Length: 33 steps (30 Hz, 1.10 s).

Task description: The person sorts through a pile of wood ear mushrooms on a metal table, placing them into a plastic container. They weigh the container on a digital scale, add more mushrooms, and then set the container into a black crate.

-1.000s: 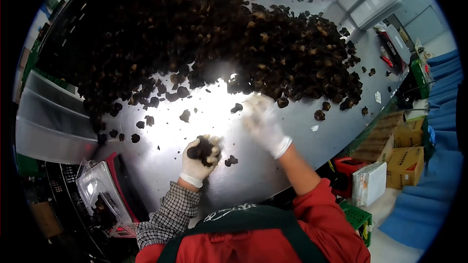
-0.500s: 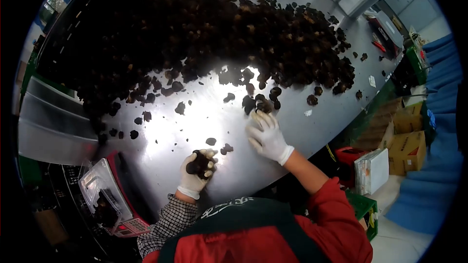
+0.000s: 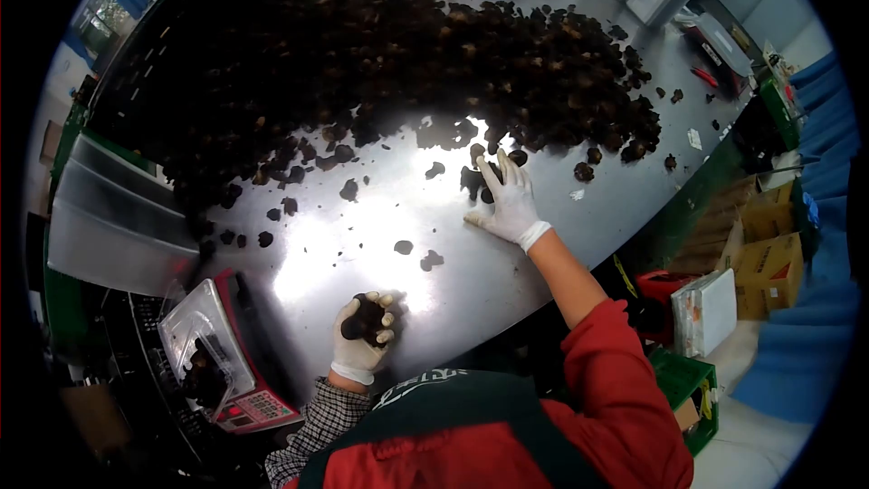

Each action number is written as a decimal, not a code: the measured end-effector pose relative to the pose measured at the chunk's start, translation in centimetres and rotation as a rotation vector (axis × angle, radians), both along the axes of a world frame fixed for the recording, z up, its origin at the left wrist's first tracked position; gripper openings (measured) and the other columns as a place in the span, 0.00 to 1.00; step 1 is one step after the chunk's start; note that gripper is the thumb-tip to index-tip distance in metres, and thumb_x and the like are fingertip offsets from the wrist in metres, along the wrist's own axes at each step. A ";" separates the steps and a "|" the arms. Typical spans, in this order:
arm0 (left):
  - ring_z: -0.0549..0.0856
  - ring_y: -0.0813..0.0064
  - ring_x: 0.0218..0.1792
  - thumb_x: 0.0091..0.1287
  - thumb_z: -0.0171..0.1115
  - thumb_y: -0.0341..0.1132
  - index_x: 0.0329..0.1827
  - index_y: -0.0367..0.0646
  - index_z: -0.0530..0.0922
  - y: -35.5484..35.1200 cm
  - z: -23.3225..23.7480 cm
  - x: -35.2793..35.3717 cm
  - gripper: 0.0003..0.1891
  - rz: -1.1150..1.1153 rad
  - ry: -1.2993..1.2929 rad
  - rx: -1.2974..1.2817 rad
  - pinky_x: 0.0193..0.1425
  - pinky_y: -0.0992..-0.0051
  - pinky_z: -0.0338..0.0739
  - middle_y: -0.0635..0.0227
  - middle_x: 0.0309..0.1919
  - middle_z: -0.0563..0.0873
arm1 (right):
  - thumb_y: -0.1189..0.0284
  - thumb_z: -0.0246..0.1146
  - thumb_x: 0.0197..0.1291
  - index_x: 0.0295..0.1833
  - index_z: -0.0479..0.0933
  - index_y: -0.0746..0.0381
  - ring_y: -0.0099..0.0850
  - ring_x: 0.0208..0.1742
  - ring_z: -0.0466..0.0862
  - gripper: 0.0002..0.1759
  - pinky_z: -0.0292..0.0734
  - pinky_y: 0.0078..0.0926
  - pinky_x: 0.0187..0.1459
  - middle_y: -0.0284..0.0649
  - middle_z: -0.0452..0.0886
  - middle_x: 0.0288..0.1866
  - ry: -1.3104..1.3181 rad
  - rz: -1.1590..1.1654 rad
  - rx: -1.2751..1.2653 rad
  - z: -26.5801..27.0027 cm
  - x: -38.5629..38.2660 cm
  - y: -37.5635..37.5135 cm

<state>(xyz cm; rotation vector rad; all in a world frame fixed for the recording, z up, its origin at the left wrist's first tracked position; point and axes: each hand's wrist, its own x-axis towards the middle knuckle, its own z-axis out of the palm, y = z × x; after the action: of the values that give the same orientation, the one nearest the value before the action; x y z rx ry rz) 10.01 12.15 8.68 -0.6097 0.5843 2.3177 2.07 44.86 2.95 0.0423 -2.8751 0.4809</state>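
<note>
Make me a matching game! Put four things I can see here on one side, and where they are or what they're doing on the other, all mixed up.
Things:
1. left hand
2. right hand
3. red scale
4. cardboard boxes

Place or state:
A. far right, past the table edge
B. closed around dark pieces
C. fingers spread at the edge of the pile
D. bottom left, under a clear tray

Pairs: 1-B, 2-C, 3-D, 4-A.

White-gloved hands (image 3: 362,344) (image 3: 511,206), red jacket (image 3: 602,380), checked cuff (image 3: 308,439), green apron (image 3: 434,409)
</note>
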 end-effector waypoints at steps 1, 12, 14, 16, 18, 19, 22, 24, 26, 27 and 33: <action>0.77 0.72 0.33 0.65 0.55 0.44 0.43 0.43 0.77 -0.5 0.2 0.5 0.14 0.000 0.003 -0.010 0.26 0.81 0.71 0.61 0.44 0.79 | 0.43 0.73 0.41 0.75 0.58 0.54 0.54 0.71 0.59 0.57 0.53 0.50 0.70 0.61 0.54 0.73 0.017 -0.022 0.039 -0.3 -0.6 -0.4; 0.78 0.71 0.35 0.67 0.53 0.45 0.44 0.45 0.78 -3.8 -0.7 3.2 0.14 0.035 0.036 -0.056 0.27 0.79 0.70 0.63 0.45 0.81 | 0.72 0.66 0.53 0.44 0.78 0.58 0.43 0.48 0.78 0.11 0.75 0.34 0.48 0.43 0.77 0.49 0.319 -0.072 -0.189 -2.4 0.1 -0.2; 0.78 0.71 0.34 0.67 0.53 0.45 0.44 0.45 0.78 -4.0 -0.6 3.5 0.14 0.048 0.022 -0.048 0.27 0.79 0.70 0.63 0.45 0.82 | 0.73 0.63 0.59 0.44 0.77 0.60 0.37 0.39 0.80 0.08 0.76 0.28 0.36 0.41 0.79 0.41 0.451 -0.127 -0.295 -2.6 -0.2 0.7; 0.79 0.70 0.34 0.67 0.53 0.45 0.44 0.45 0.77 -4.3 -0.5 3.7 0.14 0.060 0.018 -0.014 0.27 0.78 0.71 0.62 0.45 0.81 | 0.71 0.61 0.63 0.45 0.77 0.59 0.30 0.35 0.79 0.07 0.74 0.25 0.29 0.37 0.79 0.38 0.166 -0.405 -0.939 -1.9 -0.2 1.0; 0.80 0.68 0.35 0.67 0.53 0.44 0.45 0.45 0.76 -4.7 -0.6 4.0 0.13 0.073 0.020 0.048 0.27 0.77 0.72 0.61 0.47 0.80 | 0.68 0.57 0.67 0.47 0.76 0.57 0.18 0.29 0.76 0.07 0.68 0.19 0.19 0.30 0.78 0.35 0.015 -0.438 -1.595 0.7 1.0 0.0; 0.79 0.68 0.35 0.67 0.53 0.44 0.45 0.45 0.76 -4.8 -0.7 4.2 0.13 0.070 0.023 0.043 0.27 0.77 0.72 0.61 0.47 0.80 | 0.65 0.57 0.67 0.49 0.75 0.58 0.23 0.29 0.76 0.10 0.69 0.20 0.20 0.34 0.79 0.36 -0.038 -0.366 -1.875 1.7 1.5 -0.8; 0.79 0.69 0.34 0.67 0.53 0.44 0.45 0.45 0.76 -5.5 -0.2 4.5 0.13 0.083 0.031 0.029 0.27 0.77 0.72 0.61 0.47 0.79 | 0.59 0.49 0.70 0.54 0.72 0.60 0.33 0.33 0.76 0.18 0.70 0.25 0.23 0.42 0.80 0.44 -0.322 -0.161 -2.374 3.6 2.4 -3.7; 0.79 0.69 0.34 0.67 0.53 0.43 0.45 0.45 0.76 -6.0 0.5 4.8 0.13 0.104 0.028 0.019 0.27 0.76 0.72 0.61 0.46 0.79 | 0.59 0.47 0.71 0.55 0.71 0.62 0.33 0.33 0.75 0.20 0.70 0.25 0.25 0.45 0.79 0.48 -0.450 -0.006 -2.493 5.1 2.6 -6.4; 0.78 0.69 0.34 0.67 0.53 0.43 0.45 0.45 0.77 -7.0 1.1 5.2 0.13 0.112 0.079 0.088 0.27 0.76 0.72 0.62 0.47 0.79 | 0.59 0.45 0.71 0.56 0.71 0.63 0.33 0.34 0.76 0.21 0.71 0.26 0.25 0.48 0.78 0.50 -0.525 0.122 -2.520 6.6 2.9 -9.1; 0.78 0.69 0.34 0.67 0.53 0.43 0.45 0.45 0.77 -7.5 1.6 5.4 0.13 0.125 0.107 0.116 0.27 0.76 0.72 0.62 0.47 0.79 | 0.59 0.45 0.71 0.56 0.71 0.63 0.33 0.34 0.76 0.20 0.71 0.26 0.24 0.48 0.78 0.50 -0.525 0.095 -2.477 7.1 3.3 -9.9; 0.76 0.69 0.37 0.66 0.56 0.44 0.47 0.44 0.79 -17.7 6.8 9.0 0.14 0.447 0.289 0.124 0.31 0.77 0.69 0.62 0.47 0.80 | 0.59 0.47 0.71 0.56 0.72 0.62 0.30 0.33 0.77 0.20 0.71 0.23 0.24 0.45 0.79 0.47 -0.914 0.246 -2.200 9.5 4.1 -24.5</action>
<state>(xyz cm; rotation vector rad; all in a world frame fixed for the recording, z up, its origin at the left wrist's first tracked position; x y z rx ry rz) 19.02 -5.52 15.48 -0.3739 0.4616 2.8690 6.16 20.36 12.49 -0.2219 -1.0164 3.6265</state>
